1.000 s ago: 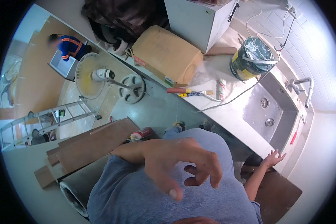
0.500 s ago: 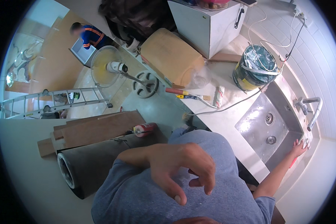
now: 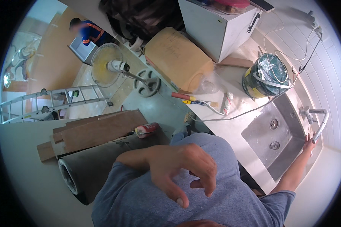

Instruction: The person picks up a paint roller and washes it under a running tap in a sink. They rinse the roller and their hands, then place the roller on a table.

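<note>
My left hand hangs in front of my grey shirt, holding nothing. Its fingers are loosely bent and the thumb stands apart from them. My right arm stretches over the steel sink to its far right corner. There my right hand is at the lower end of the curved faucet, close against the spout. Most of its fingers are hidden, so whether it grips anything cannot be made out. On the counter, left of the sink, lie a paint roller and a red-handled brush.
A green bucket with a cable across it stands behind the sink. Beyond are a yellow jerrycan and white box. A fan, ladder, boards and dark roll are leftward; a person works farther back.
My right hand has moved up and slightly right, against the faucet spout. A red piece seen below it earlier no longer shows. My view has shifted slightly; the left hand is nearly unchanged.
</note>
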A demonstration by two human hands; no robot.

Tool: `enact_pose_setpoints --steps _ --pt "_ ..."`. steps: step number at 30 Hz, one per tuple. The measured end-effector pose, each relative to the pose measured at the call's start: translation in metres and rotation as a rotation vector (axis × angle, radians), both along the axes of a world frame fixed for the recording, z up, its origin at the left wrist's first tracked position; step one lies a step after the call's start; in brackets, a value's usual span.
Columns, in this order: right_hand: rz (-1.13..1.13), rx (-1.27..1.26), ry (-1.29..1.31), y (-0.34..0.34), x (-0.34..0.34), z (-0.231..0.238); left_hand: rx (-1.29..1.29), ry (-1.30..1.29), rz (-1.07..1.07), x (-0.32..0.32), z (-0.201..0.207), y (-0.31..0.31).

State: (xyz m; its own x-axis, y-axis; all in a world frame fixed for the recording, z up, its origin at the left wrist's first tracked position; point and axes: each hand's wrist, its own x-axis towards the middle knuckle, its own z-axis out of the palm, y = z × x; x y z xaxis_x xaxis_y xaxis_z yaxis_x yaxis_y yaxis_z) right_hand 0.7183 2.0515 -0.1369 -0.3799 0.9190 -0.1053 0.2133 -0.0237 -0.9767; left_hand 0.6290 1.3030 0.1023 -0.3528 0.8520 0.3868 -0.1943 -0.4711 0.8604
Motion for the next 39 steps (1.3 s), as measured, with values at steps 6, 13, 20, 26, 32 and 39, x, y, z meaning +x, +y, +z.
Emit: enact_pose_setpoints --steps 6,13,20,26,32,39 --pt "0.129 -0.059 -0.070 0.048 0.004 -0.019 0.028 0.002 0.010 -0.011 -0.001 -0.007" --pt "0.043 -0.079 -0.261 0.039 -0.021 -0.045 0.005 0.031 0.041 -0.002 0.001 0.012" --pt "0.000 -0.104 -0.156 0.084 -0.007 -0.058 0.001 0.028 0.077 0.011 0.001 0.027" --pt "0.124 -0.103 -0.107 0.089 -0.014 -0.056 0.007 0.029 0.081 0.019 0.000 0.038" --pt "0.178 -0.164 -0.071 0.041 -0.046 -0.032 -0.020 0.037 0.088 0.025 0.001 0.051" --pt "0.229 -0.073 -0.085 0.036 -0.060 -0.002 -0.011 0.036 0.106 0.030 0.003 0.050"
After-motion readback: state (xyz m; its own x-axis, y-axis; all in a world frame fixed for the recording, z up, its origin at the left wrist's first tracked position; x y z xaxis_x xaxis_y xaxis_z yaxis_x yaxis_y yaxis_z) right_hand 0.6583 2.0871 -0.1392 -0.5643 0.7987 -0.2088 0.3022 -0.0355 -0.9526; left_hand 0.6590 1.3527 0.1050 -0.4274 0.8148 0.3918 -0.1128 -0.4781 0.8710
